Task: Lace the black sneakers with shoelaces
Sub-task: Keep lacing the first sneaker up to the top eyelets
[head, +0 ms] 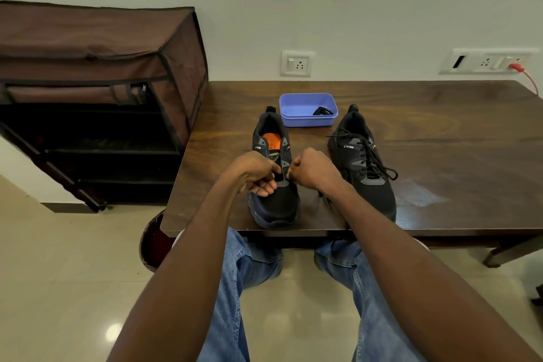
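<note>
Two black sneakers stand on the dark wooden table (pixel 440 156), toes toward me. The left sneaker (pixel 276 203) has an orange insole and open eyelets. The right sneaker (pixel 367 173) is laced, with a bow on top. My left hand (pixel 255 176) and my right hand (pixel 311 170) are over the left sneaker's lower eyelets, fingers curled and fingertips pinched close together. A thin black shoelace (pixel 324 198) trails from under my right hand toward the table's front edge. The fingers hide the stretch of lace between the hands.
A blue plastic tub (pixel 296 120) behind the sneakers holds a bundled black lace (pixel 321 111). A brown fabric shoe rack (pixel 97 91) stands left of the table. Wall sockets and a red cable (pixel 526 76) are behind. My knees in jeans are under the table edge.
</note>
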Action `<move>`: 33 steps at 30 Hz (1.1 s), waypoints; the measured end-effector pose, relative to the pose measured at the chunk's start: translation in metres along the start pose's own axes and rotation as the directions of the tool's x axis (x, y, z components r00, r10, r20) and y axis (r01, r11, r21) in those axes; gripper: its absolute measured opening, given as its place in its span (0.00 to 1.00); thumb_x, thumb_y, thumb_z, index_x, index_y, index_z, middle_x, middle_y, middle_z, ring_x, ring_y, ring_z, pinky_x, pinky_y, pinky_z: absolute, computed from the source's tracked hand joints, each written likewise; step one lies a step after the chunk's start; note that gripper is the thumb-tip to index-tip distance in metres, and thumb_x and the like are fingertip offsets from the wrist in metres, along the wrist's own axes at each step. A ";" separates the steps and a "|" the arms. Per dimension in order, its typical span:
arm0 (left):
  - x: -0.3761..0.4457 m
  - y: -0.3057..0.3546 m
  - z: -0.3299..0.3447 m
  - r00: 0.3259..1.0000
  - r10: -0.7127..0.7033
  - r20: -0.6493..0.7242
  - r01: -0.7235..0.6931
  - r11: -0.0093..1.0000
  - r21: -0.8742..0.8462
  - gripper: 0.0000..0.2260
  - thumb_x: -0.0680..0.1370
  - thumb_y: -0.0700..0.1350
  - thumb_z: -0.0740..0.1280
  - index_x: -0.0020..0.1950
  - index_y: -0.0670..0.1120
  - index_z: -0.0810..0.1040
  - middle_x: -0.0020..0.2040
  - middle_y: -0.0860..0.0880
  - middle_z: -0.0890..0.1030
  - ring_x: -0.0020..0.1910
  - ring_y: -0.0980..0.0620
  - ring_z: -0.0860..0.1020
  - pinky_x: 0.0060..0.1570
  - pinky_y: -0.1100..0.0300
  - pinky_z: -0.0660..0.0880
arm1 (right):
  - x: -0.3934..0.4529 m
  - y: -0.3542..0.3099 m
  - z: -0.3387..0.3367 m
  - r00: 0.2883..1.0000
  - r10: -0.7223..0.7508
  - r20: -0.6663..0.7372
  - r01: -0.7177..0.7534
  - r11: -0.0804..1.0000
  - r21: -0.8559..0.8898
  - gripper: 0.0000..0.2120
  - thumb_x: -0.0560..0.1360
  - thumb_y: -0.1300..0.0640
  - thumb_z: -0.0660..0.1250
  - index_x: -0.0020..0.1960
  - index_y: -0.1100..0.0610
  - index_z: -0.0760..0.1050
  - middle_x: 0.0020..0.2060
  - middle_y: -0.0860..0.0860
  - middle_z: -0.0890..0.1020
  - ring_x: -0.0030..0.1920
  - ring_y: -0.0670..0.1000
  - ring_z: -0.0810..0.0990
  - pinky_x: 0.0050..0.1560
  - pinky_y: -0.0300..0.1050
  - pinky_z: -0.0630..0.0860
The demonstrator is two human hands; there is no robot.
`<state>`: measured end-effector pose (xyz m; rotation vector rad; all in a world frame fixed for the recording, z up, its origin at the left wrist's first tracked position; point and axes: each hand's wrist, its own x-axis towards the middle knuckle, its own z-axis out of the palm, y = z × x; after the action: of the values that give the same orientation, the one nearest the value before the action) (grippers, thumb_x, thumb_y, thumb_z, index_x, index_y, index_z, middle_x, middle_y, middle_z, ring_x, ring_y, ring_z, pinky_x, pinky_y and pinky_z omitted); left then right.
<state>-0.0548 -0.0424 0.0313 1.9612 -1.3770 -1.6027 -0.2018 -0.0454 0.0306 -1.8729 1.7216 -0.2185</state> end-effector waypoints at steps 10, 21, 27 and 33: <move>-0.003 -0.002 0.000 0.999 0.004 -0.045 -0.003 1.000 0.023 0.10 0.81 0.35 0.62 0.60 0.41 0.79 0.30 0.47 0.77 0.22 0.56 0.72 0.22 0.65 0.72 | 0.005 0.005 0.002 0.999 0.041 -0.028 -0.035 0.984 0.176 0.02 0.74 0.63 0.71 0.43 0.58 0.81 0.39 0.51 0.83 0.43 0.50 0.82 0.51 0.51 0.80; 0.006 -0.001 0.001 0.997 0.022 -0.075 -0.007 0.981 0.195 0.07 0.79 0.38 0.66 0.43 0.45 0.79 0.29 0.50 0.73 0.26 0.55 0.69 0.26 0.65 0.68 | 0.015 0.009 0.005 0.988 0.107 0.113 -0.129 0.969 0.211 0.08 0.73 0.66 0.70 0.51 0.68 0.83 0.41 0.58 0.85 0.40 0.51 0.78 0.45 0.47 0.76; 0.015 -0.001 0.005 0.996 0.076 -0.045 -0.057 0.939 0.340 0.06 0.82 0.44 0.64 0.53 0.44 0.78 0.39 0.47 0.76 0.34 0.53 0.72 0.33 0.62 0.71 | 0.015 0.005 0.003 0.993 0.096 0.075 -0.112 0.961 0.254 0.10 0.75 0.57 0.73 0.40 0.62 0.79 0.36 0.55 0.81 0.38 0.50 0.78 0.44 0.49 0.78; 0.006 -0.002 0.006 0.988 0.133 0.076 -0.151 0.927 0.344 0.07 0.83 0.40 0.58 0.49 0.44 0.74 0.39 0.47 0.73 0.33 0.54 0.71 0.31 0.63 0.72 | 0.010 0.001 0.005 0.992 0.112 -0.049 -0.105 0.985 0.138 0.12 0.74 0.51 0.70 0.36 0.54 0.72 0.38 0.53 0.79 0.44 0.56 0.80 0.41 0.46 0.72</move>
<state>-0.0597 -0.0437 0.0240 1.9562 -1.8888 -1.4287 -0.1983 -0.0536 0.0233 -1.6853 1.7942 -0.3390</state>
